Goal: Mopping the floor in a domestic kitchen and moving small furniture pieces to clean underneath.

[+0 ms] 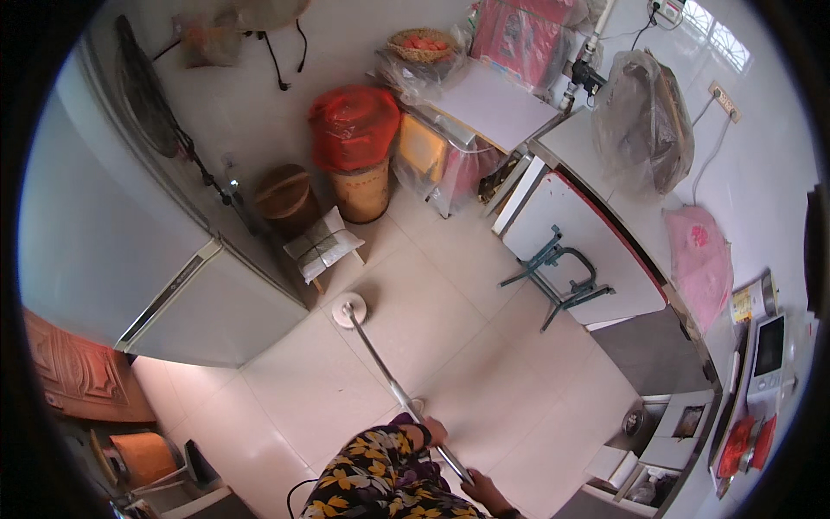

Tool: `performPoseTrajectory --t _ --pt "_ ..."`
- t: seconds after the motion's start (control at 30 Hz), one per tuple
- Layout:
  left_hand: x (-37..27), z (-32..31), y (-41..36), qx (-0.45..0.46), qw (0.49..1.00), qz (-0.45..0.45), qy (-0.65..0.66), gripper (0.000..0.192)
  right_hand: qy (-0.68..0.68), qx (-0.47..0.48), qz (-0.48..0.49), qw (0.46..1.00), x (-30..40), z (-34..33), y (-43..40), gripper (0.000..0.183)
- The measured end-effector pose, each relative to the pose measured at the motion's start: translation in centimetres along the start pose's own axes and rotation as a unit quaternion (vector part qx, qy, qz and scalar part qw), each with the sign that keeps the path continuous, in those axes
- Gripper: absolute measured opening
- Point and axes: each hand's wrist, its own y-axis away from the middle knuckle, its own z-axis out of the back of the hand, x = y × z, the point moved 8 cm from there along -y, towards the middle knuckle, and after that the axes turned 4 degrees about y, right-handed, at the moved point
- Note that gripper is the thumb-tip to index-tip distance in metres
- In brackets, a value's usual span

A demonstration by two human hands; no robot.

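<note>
A mop with a long metal handle (374, 355) slants across the floor in front of me. Its round white mop head (338, 313) rests on the pale floor tiles (428, 305), near the low stool. My left hand (435, 430), with a dark band at the wrist, grips the handle partway along. Close to the handle's upper end, my right hand (481, 488) is wrapped around it. A floral sleeve (376, 451) covers my left arm, and part of one shoe (418, 405) shows beside the handle.
A refrigerator (188, 305) stands at left. Beyond the mop are a low stool (324, 245), a lidded wooden bucket (285, 194) and a red-covered bin (355, 156). A green metal folding frame (561, 276) leans toward the counter (577, 136) at right. A drawer (613, 466) juts out lower right.
</note>
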Motion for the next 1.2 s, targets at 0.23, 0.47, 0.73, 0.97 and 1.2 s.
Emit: performPoseTrajectory --t 0.23,0.47,0.73,0.97,1.2 --pt "15.9 5.4 4.3 -0.229 0.96 0.152 0.05 0.023 0.07 -0.108 0.134 0.983 11.3 0.4 -11.3 0.042" --pt "14.3 1.7 0.8 -0.167 0.964 0.196 -0.064 0.036 0.09 -0.071 0.042 0.993 7.6 0.6 -6.4 0.036" --pt "-8.1 -5.8 -4.7 -0.034 0.995 -0.001 -0.088 0.029 0.018 -0.203 -0.063 0.977 -5.1 -1.6 12.5 0.032" --pt "-25.8 -18.6 -2.7 0.162 0.943 -0.219 -0.191 0.02 -0.197 -0.239 -0.228 0.923 -10.2 -14.3 29.0 0.034" --pt "-33.5 -21.7 -0.6 0.225 0.896 -0.309 -0.227 0.011 -0.272 -0.149 -0.409 0.858 -15.5 -22.8 34.6 0.034"
